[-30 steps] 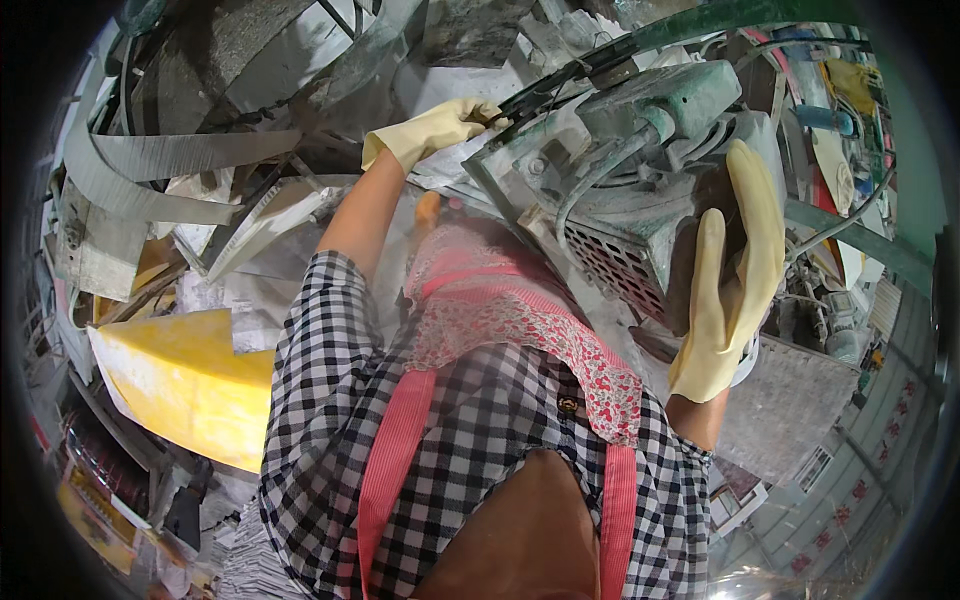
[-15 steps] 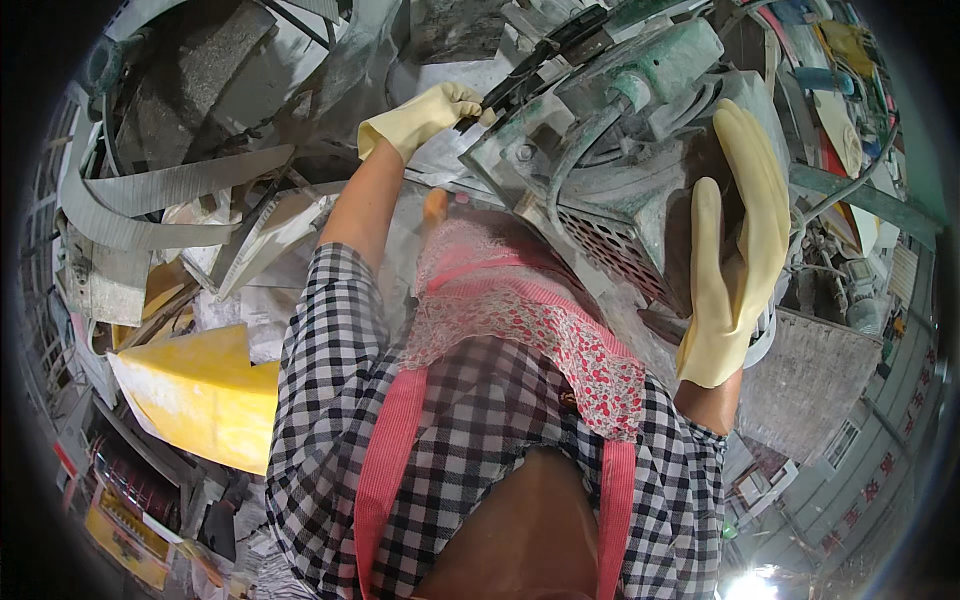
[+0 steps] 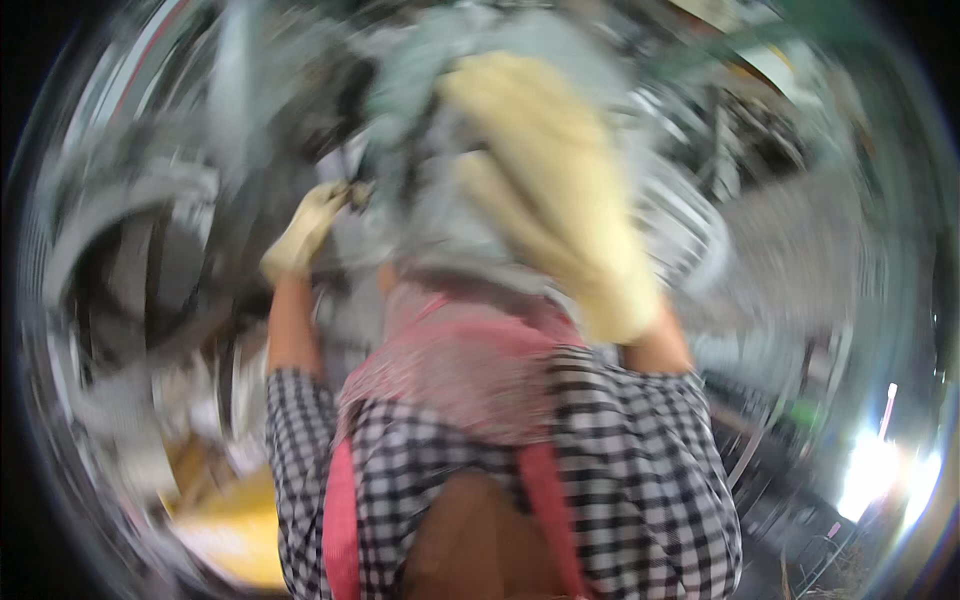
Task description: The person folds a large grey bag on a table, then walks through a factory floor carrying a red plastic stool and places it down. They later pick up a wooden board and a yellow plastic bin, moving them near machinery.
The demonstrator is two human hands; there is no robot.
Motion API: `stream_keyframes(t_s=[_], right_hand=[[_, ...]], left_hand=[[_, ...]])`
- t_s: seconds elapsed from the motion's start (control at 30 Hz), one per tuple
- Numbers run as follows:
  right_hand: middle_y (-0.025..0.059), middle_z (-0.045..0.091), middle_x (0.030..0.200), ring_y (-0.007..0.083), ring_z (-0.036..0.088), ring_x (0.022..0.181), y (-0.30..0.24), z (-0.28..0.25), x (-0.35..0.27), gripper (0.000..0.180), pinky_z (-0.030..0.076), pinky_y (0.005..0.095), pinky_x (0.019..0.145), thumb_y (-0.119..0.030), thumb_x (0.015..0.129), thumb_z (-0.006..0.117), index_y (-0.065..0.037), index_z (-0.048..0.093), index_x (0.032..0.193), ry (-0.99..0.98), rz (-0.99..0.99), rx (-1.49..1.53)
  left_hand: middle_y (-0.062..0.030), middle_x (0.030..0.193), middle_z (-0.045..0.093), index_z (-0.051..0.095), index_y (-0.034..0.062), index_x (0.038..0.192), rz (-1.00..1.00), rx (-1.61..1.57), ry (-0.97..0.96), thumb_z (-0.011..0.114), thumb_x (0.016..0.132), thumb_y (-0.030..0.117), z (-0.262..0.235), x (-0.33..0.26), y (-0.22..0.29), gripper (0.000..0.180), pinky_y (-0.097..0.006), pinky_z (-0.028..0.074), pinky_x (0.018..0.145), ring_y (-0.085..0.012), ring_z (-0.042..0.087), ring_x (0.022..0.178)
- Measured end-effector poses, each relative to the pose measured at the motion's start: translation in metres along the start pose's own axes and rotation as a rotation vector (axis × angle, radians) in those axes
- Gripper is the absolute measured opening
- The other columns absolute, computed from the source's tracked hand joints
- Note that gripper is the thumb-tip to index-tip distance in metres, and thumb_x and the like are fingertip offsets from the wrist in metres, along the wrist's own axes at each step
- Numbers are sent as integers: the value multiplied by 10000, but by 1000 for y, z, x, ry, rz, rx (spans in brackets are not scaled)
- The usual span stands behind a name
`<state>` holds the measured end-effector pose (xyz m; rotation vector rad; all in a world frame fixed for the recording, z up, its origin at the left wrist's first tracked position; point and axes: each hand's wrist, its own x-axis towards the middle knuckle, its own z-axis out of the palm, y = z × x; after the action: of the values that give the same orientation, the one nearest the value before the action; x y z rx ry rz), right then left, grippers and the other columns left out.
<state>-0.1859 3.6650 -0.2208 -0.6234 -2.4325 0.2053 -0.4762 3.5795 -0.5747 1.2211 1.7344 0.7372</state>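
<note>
The whole picture is smeared by motion. My left hand [image 3: 305,228], in a pale yellow rubber glove, is at the left of a dusty green-grey machine [image 3: 393,105]. Its fingers are curled closed near a small dark part, and what lies in them is too blurred to name. My right hand [image 3: 565,190], in a matching glove, is in front of the machine with its fingers stretched out and its thumb apart. Nothing shows in its grip. Much of the machine is hidden behind this hand.
A yellow piece [image 3: 235,525] is at the lower left. A grey curved band [image 3: 75,240] bends along the left. On the right, a pale vented cover [image 3: 685,225] sits beside a flat grey panel [image 3: 790,250]. Bright light glares at the lower right.
The view has swung, so the machine and yellow piece appear shifted. My right hand has swept left across the machine's front. My left hand is still closed and appears lower and farther left.
</note>
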Motion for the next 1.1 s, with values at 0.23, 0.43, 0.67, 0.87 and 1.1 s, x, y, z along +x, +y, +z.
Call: stream_keyframes(t_s=[0.23,0.43,0.67,0.87,1.1], right_hand=[[141,628,747,358,614,788,6,-4,-11,204,480,464,749,-232,767,675,-52,587,729,336,-230,191],[144,594,693,372,609,760,20,26,-13,281,485,476,698,-281,850,683,-46,575,739,450,-369,191],[109,627,710,333,626,755,4,22,-19,276,503,415,744,-275,855,682,-60,587,710,498,-268,91],[101,689,847,342,667,843,7,25,-18,250,519,459,723,-360,908,620,-114,652,880,361,-205,50],[95,720,941,358,677,874,6,28,-14,299,522,484,702,-423,937,598,-131,661,963,176,-120,67]], left_hand=[[-163,1354,612,553,-14,1387,108,291,325,523,997,362,-64,46,40,542,-325,408,1115,-250,562,1265],[-163,1337,622,565,-5,1377,148,293,308,522,998,347,-77,37,68,519,-325,416,1097,-253,573,1245],[-164,1317,633,579,5,1366,140,307,283,521,999,329,-100,1,103,493,-324,426,1075,-256,585,1222],[-165,1300,643,592,14,1357,132,330,278,520,1000,314,-125,-16,111,471,-324,435,1057,-258,595,1202],[-166,1280,654,606,24,1346,140,361,280,519,1002,296,-142,-36,129,447,-324,445,1035,-261,608,1178]])
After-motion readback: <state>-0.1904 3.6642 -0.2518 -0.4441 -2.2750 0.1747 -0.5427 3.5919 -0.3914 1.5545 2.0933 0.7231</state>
